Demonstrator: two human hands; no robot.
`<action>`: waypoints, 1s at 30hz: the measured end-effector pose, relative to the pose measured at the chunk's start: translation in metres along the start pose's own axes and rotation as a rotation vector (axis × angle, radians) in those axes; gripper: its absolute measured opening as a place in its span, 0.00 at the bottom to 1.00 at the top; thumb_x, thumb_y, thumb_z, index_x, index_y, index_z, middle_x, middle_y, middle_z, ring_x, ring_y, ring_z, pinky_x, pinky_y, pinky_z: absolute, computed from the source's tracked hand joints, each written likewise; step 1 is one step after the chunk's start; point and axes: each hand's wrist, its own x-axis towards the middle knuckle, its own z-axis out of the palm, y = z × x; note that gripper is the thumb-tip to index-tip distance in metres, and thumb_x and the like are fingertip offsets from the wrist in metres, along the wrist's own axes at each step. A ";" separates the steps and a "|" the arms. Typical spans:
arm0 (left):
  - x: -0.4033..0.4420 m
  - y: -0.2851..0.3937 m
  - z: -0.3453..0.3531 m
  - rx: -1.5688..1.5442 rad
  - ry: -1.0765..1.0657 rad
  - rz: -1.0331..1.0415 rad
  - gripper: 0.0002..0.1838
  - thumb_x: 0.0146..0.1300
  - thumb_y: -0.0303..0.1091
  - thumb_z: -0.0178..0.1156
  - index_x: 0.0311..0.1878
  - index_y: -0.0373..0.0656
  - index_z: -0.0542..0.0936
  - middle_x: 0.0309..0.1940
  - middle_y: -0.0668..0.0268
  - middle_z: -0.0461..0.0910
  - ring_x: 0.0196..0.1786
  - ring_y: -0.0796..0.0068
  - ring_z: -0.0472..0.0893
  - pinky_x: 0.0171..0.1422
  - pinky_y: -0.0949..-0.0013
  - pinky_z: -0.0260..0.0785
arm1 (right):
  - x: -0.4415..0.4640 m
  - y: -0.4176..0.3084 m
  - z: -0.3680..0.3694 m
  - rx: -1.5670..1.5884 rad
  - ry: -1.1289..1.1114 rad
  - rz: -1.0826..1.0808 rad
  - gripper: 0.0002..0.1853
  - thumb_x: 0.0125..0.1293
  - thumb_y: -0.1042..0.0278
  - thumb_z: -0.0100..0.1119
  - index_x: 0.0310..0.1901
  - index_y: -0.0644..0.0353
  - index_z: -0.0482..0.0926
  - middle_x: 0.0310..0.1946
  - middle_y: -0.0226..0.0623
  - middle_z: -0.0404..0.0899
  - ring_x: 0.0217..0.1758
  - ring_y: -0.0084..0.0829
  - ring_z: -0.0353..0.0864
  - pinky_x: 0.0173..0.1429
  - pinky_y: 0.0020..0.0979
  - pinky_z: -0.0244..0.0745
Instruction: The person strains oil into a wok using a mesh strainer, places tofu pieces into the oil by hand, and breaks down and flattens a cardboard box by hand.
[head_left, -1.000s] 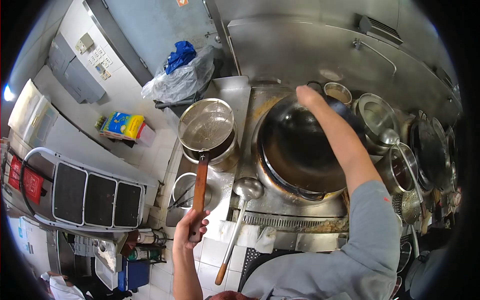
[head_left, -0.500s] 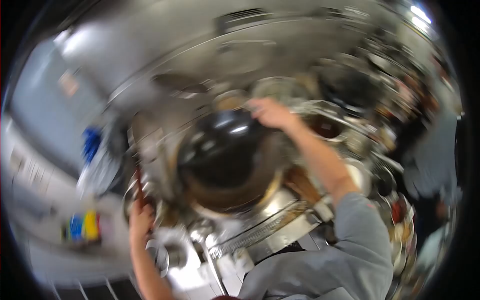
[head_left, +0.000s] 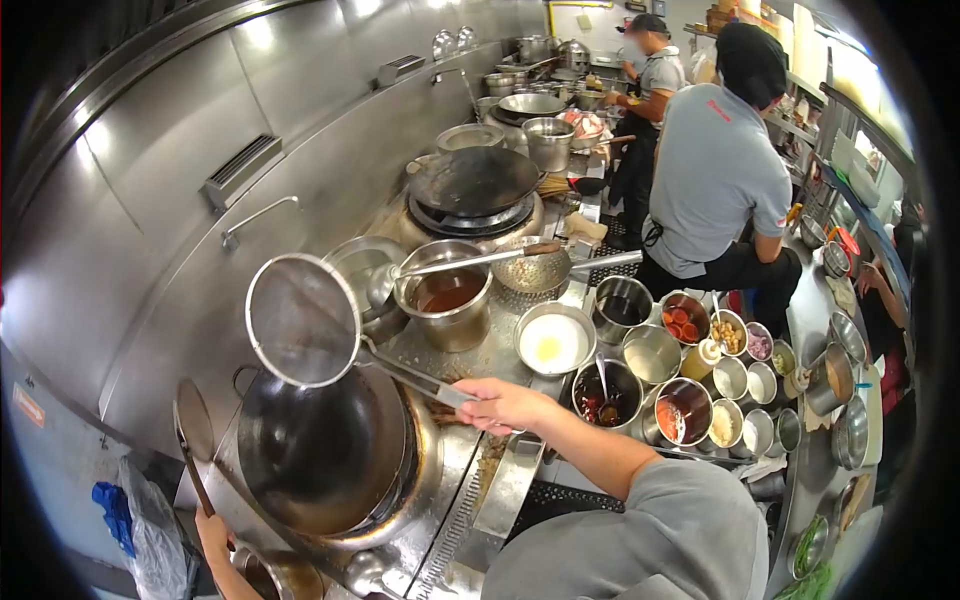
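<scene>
In my right hand [head_left: 495,405] is the metal handle of a large round mesh strainer [head_left: 303,315]. Its head hangs over the far rim of a dark wok [head_left: 315,455], which sits on the burner [head_left: 425,480]. At lower left, my left hand [head_left: 212,535] is closed around the wooden handle of a round-headed tool [head_left: 195,422], seen almost edge-on beside the wok. A ladle [head_left: 440,265] lies across a steel pot of brown liquid [head_left: 450,295] behind the strainer. The wok's inside is dark, partly covered by the strainer's edge.
To the right stand a bowl of white liquid [head_left: 553,340] and several ingredient tins [head_left: 685,412]. A second wok [head_left: 475,182] rests on a farther burner. One person in grey [head_left: 715,180] stands at right; another person [head_left: 660,75] works farther back. A plastic bag [head_left: 155,520] hangs at left.
Before, my right hand held the tilted wok by its rim. Now the wok rests on the burner and my right hand grips the strainer. The view has swung rightward and sharpened.
</scene>
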 end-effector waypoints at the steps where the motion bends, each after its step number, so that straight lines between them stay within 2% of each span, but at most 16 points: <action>1: -0.020 0.007 0.001 -0.154 -0.029 0.022 0.08 0.60 0.24 0.46 0.43 0.41 0.68 0.17 0.69 0.62 0.11 0.76 0.63 0.12 0.71 0.57 | -0.003 0.003 0.001 0.024 0.048 -0.026 0.12 0.72 0.73 0.48 0.55 0.58 0.69 0.30 0.27 0.71 0.19 0.11 0.60 0.15 0.17 0.53; 4: -0.127 0.064 0.019 -0.633 -0.136 -0.097 0.11 0.65 0.27 0.51 0.48 0.52 0.66 0.19 0.74 0.61 0.15 0.84 0.60 0.14 0.77 0.52 | -0.008 0.012 0.013 0.111 0.205 -0.004 0.18 0.71 0.72 0.51 0.61 0.60 0.67 0.28 0.30 0.73 0.17 0.12 0.60 0.14 0.17 0.55; 6: -0.201 0.101 0.037 -0.720 -0.226 -0.157 0.11 0.64 0.22 0.53 0.46 0.48 0.67 0.20 0.75 0.63 0.18 0.85 0.62 0.17 0.78 0.52 | -0.014 0.003 0.031 0.167 0.240 -0.037 0.25 0.70 0.72 0.52 0.67 0.62 0.61 0.29 0.32 0.75 0.16 0.14 0.61 0.13 0.18 0.58; 8: -0.237 0.099 0.062 -0.948 -0.344 -0.182 0.10 0.62 0.20 0.57 0.42 0.42 0.68 0.20 0.73 0.65 0.18 0.83 0.63 0.18 0.75 0.54 | -0.006 0.003 0.038 0.256 0.096 -0.081 0.23 0.70 0.72 0.52 0.64 0.63 0.64 0.28 0.32 0.74 0.15 0.14 0.60 0.13 0.17 0.57; 10: -0.259 0.082 0.095 -0.987 -0.378 -0.207 0.06 0.61 0.21 0.58 0.41 0.35 0.72 0.20 0.69 0.68 0.18 0.81 0.64 0.19 0.75 0.56 | 0.000 0.001 0.052 0.263 0.043 -0.073 0.18 0.70 0.73 0.50 0.61 0.64 0.67 0.28 0.32 0.73 0.15 0.13 0.60 0.12 0.17 0.57; 12: -0.283 0.091 0.134 -1.148 -0.480 -0.261 0.03 0.63 0.22 0.57 0.37 0.34 0.72 0.20 0.70 0.67 0.19 0.85 0.63 0.21 0.79 0.55 | 0.004 0.002 0.067 0.237 0.010 -0.058 0.15 0.71 0.73 0.48 0.57 0.64 0.69 0.29 0.31 0.73 0.16 0.12 0.61 0.13 0.17 0.57; 15: -0.298 0.095 0.197 -1.330 -0.552 -0.300 0.05 0.65 0.20 0.52 0.42 0.32 0.69 0.30 0.64 0.72 0.25 0.82 0.68 0.25 0.77 0.62 | 0.010 0.008 0.070 0.203 -0.036 -0.007 0.11 0.70 0.74 0.48 0.51 0.67 0.70 0.31 0.31 0.73 0.18 0.13 0.63 0.14 0.17 0.58; 18: -0.302 0.103 0.236 -1.414 -0.690 -0.263 0.07 0.67 0.27 0.54 0.45 0.34 0.71 0.32 0.64 0.75 0.29 0.78 0.73 0.34 0.72 0.70 | 0.016 0.010 0.067 0.213 -0.055 0.068 0.09 0.68 0.76 0.49 0.48 0.69 0.72 0.30 0.31 0.74 0.20 0.15 0.65 0.17 0.17 0.59; 20: -0.310 0.120 0.249 -1.283 -0.646 -0.210 0.10 0.69 0.33 0.55 0.48 0.37 0.72 0.38 0.64 0.77 0.35 0.75 0.78 0.42 0.69 0.74 | 0.024 0.016 0.054 0.187 -0.085 0.146 0.10 0.65 0.73 0.53 0.46 0.67 0.75 0.31 0.32 0.76 0.21 0.17 0.68 0.20 0.19 0.62; 21: -0.314 0.129 0.252 -1.328 -0.732 -0.175 0.13 0.71 0.35 0.55 0.52 0.39 0.72 0.42 0.64 0.78 0.40 0.74 0.80 0.46 0.69 0.76 | 0.026 0.015 0.049 0.180 -0.099 0.150 0.10 0.65 0.73 0.53 0.46 0.67 0.75 0.31 0.32 0.76 0.21 0.17 0.68 0.20 0.19 0.62; 23: -0.308 0.119 0.271 -1.158 -0.904 -0.117 0.16 0.70 0.37 0.55 0.57 0.39 0.71 0.46 0.63 0.78 0.43 0.73 0.80 0.48 0.66 0.76 | 0.029 0.012 0.043 0.117 -0.025 0.177 0.13 0.62 0.69 0.58 0.46 0.65 0.79 0.33 0.32 0.79 0.27 0.20 0.74 0.29 0.21 0.68; 24: -0.310 0.113 0.277 -1.067 -0.968 -0.102 0.18 0.70 0.38 0.56 0.58 0.39 0.71 0.46 0.62 0.79 0.44 0.72 0.80 0.48 0.65 0.76 | 0.030 0.011 0.042 0.110 -0.041 0.187 0.13 0.62 0.69 0.58 0.46 0.65 0.79 0.33 0.32 0.79 0.27 0.20 0.74 0.29 0.21 0.68; 25: -0.313 0.105 0.280 -1.080 -0.946 -0.105 0.18 0.70 0.38 0.56 0.58 0.39 0.71 0.46 0.62 0.79 0.44 0.72 0.80 0.48 0.65 0.76 | 0.030 0.010 0.043 -0.006 0.061 0.142 0.15 0.61 0.68 0.59 0.48 0.65 0.79 0.36 0.32 0.80 0.31 0.20 0.76 0.36 0.22 0.70; 26: -0.316 0.101 0.273 -0.638 -0.873 0.233 0.19 0.69 0.38 0.57 0.59 0.39 0.72 0.47 0.60 0.79 0.45 0.70 0.80 0.49 0.64 0.76 | 0.031 0.008 0.042 -0.123 0.157 0.093 0.17 0.59 0.67 0.60 0.49 0.64 0.79 0.38 0.32 0.81 0.36 0.21 0.77 0.42 0.23 0.72; 27: -0.320 0.095 0.265 -0.176 -0.762 0.530 0.20 0.68 0.38 0.58 0.59 0.38 0.73 0.48 0.59 0.79 0.46 0.68 0.80 0.50 0.63 0.75 | 0.037 0.012 0.033 -0.129 0.134 0.104 0.17 0.59 0.67 0.60 0.49 0.64 0.79 0.38 0.32 0.81 0.36 0.21 0.77 0.42 0.23 0.72; 30: -0.341 0.054 0.247 -0.129 -0.476 0.434 0.21 0.64 0.36 0.61 0.58 0.38 0.75 0.49 0.53 0.79 0.48 0.62 0.80 0.53 0.62 0.74 | 0.064 0.035 -0.014 -0.210 -0.146 0.274 0.21 0.59 0.66 0.61 0.54 0.64 0.78 0.42 0.32 0.81 0.43 0.20 0.77 0.50 0.23 0.71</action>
